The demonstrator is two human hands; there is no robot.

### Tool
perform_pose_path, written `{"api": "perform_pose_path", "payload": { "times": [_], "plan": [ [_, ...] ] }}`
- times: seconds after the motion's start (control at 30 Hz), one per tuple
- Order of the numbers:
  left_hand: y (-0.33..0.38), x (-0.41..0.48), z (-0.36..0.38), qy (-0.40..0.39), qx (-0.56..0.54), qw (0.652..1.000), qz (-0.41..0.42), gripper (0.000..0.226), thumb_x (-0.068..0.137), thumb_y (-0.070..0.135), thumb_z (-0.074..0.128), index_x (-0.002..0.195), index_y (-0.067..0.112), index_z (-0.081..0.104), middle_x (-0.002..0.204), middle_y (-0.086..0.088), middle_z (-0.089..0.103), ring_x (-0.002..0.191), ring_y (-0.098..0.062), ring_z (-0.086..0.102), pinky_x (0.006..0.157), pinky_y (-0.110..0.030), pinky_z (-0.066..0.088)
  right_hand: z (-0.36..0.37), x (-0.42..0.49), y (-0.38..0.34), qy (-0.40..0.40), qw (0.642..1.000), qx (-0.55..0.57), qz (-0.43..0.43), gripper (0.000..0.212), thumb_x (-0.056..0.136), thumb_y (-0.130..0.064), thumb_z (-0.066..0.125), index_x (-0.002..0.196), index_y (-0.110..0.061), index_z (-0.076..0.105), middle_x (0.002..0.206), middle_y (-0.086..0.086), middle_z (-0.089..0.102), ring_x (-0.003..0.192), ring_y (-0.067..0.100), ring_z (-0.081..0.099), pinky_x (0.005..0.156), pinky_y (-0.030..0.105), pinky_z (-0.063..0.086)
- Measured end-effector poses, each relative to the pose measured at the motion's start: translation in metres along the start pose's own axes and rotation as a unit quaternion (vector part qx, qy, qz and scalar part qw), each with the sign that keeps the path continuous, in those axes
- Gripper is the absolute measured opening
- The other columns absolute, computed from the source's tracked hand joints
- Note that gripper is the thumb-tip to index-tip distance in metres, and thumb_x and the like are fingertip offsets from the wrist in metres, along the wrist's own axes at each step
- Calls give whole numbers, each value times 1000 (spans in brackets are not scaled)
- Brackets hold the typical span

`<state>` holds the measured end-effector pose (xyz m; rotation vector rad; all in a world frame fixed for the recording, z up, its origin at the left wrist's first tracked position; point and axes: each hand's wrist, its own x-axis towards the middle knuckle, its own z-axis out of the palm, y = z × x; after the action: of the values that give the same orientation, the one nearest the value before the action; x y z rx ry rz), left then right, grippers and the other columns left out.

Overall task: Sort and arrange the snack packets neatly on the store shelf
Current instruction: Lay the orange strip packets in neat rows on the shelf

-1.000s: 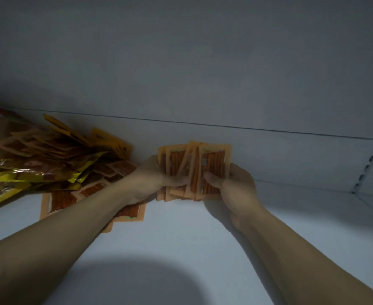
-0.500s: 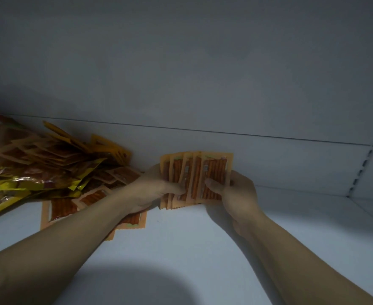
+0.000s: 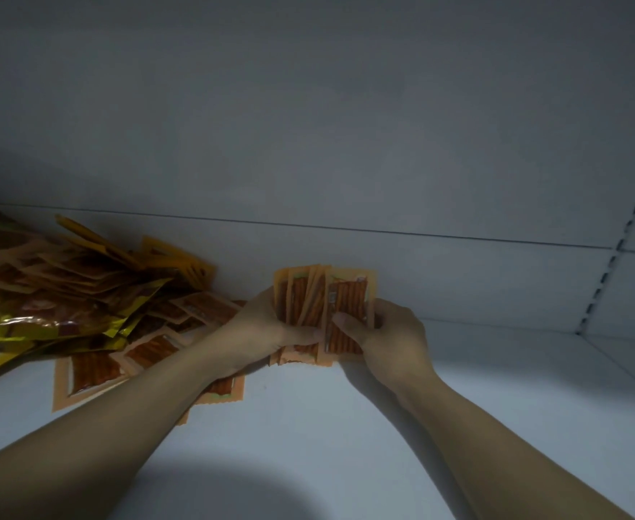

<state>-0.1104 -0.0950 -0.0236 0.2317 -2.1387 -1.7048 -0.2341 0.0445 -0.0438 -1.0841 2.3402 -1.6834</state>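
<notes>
While left hand [image 3: 259,334] and right hand [image 3: 394,337] pinch fanned packets [image 3: 349,294], loose pile [image 3: 64,294] beside

Packet pile [image 3: 68,290] cut off left, print on held packets [image 3: 347,294] blurred

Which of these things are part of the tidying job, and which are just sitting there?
In the job: orange packet bunch, held by left hand and right hand; mixed packet heap; shelf.
Just there: back wall; slotted rail.
</notes>
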Motion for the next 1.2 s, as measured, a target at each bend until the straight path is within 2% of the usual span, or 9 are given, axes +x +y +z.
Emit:
{"api": "perform_pose_path", "payload": {
  "times": [0.1,0.23,0.47,0.53,0.63,0.73,0.97,1.1,1.2],
  "plan": [
    [0,1,-4,9,26,999,-21,45,76,-8,76,119,4,66,110,-11,74,102,-27,71,88,-38,58,0,0,1,-7,999,-41,-3,23,88,-32,71,90,-9,67,83,2,71,77,14,65,56,20,44],
    [-1,5,-6,47,42,998,-21,44,71,-3,83,113,6,70,104,-9,76,97,-25,73,88,-40,59,-2,-2,4,-18,997,-71,-11,10,87,-20,72,92,-20,63,82,-15,64,71,-5,54,54,5,38],
    [-10,8,-5,58,-5,998,-6,56,64,1,86,117,3,66,111,-14,72,105,-32,69,96,-52,53,-7,-6,3,30,996,-86,17,13,82,-27,78,80,-19,69,68,-15,66,58,-14,56,51,5,38],
    [-10,11,-3,57,72,996,22,56,66,12,87,118,12,66,113,-5,72,107,-24,68,97,-46,52,-10,-6,2,34,994,-101,17,14,82,-28,78,79,-18,68,67,-14,65,58,-12,56,51,7,39],
    [-9,10,-5,27,226,972,52,64,58,52,77,116,37,55,109,20,65,105,-5,61,86,-23,48,-7,-7,3,40,993,-105,21,13,82,-27,77,77,-21,67,63,-17,66,59,-9,58,52,7,39],
    [-10,9,-5,15,244,968,51,69,49,70,65,112,47,50,103,25,63,97,0,58,76,-15,42,-7,-9,5,39,994,-100,19,18,83,-24,77,71,-28,64,60,-30,64,61,-15,58,53,5,39],
    [-17,7,-8,52,248,966,52,33,76,29,81,103,36,61,112,5,70,105,-18,63,83,-28,47,-5,-11,-1,45,990,-128,37,21,81,-32,77,69,-26,61,61,-23,65,61,-9,59,52,9,38],
    [-11,3,-5,85,192,978,21,41,67,36,81,104,22,71,103,2,74,97,-20,69,86,-38,55,-5,-12,-6,44,990,-125,44,21,84,-33,76,75,-19,63,64,-17,65,59,-13,57,50,7,38],
    [-2,0,0,111,123,986,18,49,58,38,76,102,17,73,99,-4,76,94,-26,71,88,-47,56,-9,-11,-19,36,993,-92,61,26,86,-31,74,91,-7,67,71,-6,72,54,-2,64,55,16,49]
  ]
}}
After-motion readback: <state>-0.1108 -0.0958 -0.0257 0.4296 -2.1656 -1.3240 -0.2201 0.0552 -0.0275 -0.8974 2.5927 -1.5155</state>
